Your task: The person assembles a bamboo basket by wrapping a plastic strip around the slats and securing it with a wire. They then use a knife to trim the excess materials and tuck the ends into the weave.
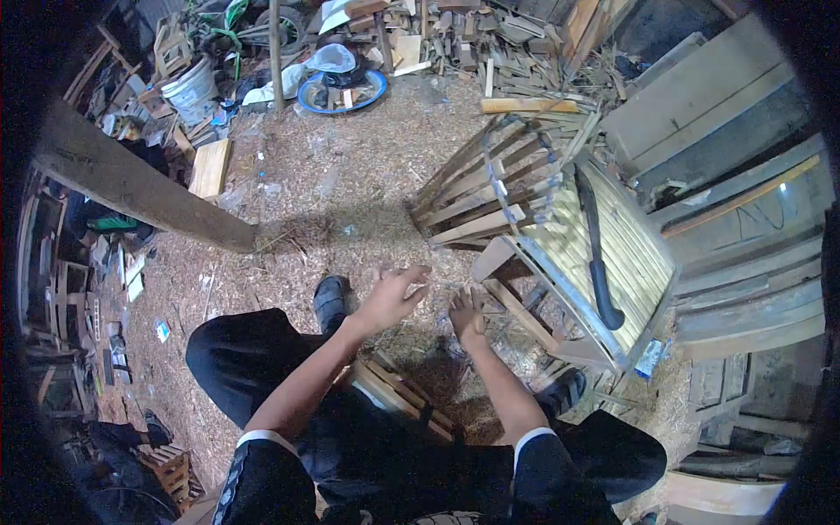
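My left hand (392,297) is held out over the sawdust floor, fingers apart and nothing in it. Close to its right, my right hand (467,312) also has its fingers spread and holds nothing. Just beyond the right hand stands a low bench with a slatted top (634,254). A machete in a dark sheath (597,254) lies lengthwise on those slats. Against the bench's far left side leans a round basket-like frame of wooden slats (481,188), tilted on the floor. Between my knees is a low wooden seat or board (398,394), partly hidden by my clothes.
A thick wooden post (140,179) slants in at left. Farther off are a white bucket (190,90), a blue-rimmed basin (372,87) and a heap of wood offcuts (490,39). Stacked boards (752,297) line the right side. A flat board (210,168) lies beside the post.
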Demonstrator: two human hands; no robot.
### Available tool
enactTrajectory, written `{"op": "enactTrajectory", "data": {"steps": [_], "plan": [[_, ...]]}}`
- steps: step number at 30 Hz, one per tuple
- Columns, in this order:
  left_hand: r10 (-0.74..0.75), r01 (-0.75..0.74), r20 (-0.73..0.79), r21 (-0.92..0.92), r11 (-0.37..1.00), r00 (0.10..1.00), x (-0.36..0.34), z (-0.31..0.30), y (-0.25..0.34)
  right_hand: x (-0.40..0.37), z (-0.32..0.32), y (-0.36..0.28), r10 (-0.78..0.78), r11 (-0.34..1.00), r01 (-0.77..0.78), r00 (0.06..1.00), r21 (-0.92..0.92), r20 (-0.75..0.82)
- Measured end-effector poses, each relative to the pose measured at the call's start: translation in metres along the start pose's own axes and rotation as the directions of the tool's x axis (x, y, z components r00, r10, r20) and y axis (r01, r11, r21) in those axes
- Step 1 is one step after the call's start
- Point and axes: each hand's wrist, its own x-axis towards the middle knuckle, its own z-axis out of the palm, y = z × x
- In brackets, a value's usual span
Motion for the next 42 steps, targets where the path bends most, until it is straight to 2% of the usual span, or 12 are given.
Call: {"op": "enactTrajectory", "data": {"steps": [2, 5, 7, 9, 13, 16, 18, 22, 30, 36, 40, 42], "plan": [[-0.034, 0.034, 0.006, -0.006, 0.999, 0.999, -0.002, -0.008, 0.004, 0.011, 0.034, -0.011, 0.05, 0.999, -0.05, 0.997, -0.003, 0.063], [-0.029, 0.028, -0.014, -0.029, 0.999, 0.999, 0.003, -0.009, 0.001, 0.019, 0.121, -0.015, 0.07, 0.731, -0.278, 0.939, -0.623, -0.336], [-0.006, 0.004, -0.038, -0.041, 0.999, 0.999, 0.005, -0.01, -0.001, -0.014, 0.037, 0.003, 0.151, 0.988, -0.139, 0.964, 0.069, -0.22], [-0.101, 0.104, 0.036, -0.102, 0.989, 0.994, 0.009, -0.014, 0.001, -0.036, -0.005, 0.011, 0.254, 0.875, -0.119, 0.938, 0.469, -0.236], [-0.057, 0.058, 0.023, -0.059, 0.997, 0.998, 0.009, -0.011, -0.016, -0.042, 0.022, 0.01, 0.22, 0.913, -0.037, 0.884, 0.407, -0.413], [-0.063, 0.063, -0.123, -0.006, 0.998, 0.99, -0.007, 0.003, -0.024, -0.031, 0.045, -0.005, 0.361, 0.911, -0.238, 0.854, 0.336, -0.375], [-0.045, 0.075, -0.178, 0.165, 0.983, 0.983, -0.016, 0.025, -0.05, -0.029, 0.042, -0.015, 0.3, 0.899, -0.251, 0.95, 0.359, -0.088], [-0.198, 0.199, 0.022, -0.046, 0.979, 0.98, -0.032, 0.075, -0.086, -0.025, 0.041, -0.029, 0.286, 0.885, -0.227, 0.954, 0.406, -0.09], [-0.262, 0.26, 0.026, 0.066, 0.963, 0.965, -0.032, 0.111, -0.105, 0.037, 0.02, -0.018, 0.272, 0.78, -0.057, 0.928, 0.623, -0.256], [-0.276, 0.276, -0.022, 0.0, 0.961, 0.961, -0.021, 0.107, -0.129, 0.071, 0.02, -0.03, 0.376, 0.797, -0.317, 0.927, 0.515, -0.011], [-0.293, 0.293, 0.029, -0.007, 0.956, 0.956, -0.02, 0.103, -0.129, 0.052, -0.004, -0.027, 0.327, 0.829, -0.17, 0.92, 0.533, -0.215], [-0.245, 0.245, -0.03, -0.004, 0.97, 0.969, -0.019, 0.107, -0.122, 0.032, -0.013, -0.03, 0.342, 0.62, -0.103, 0.928, 0.778, -0.15]]}}
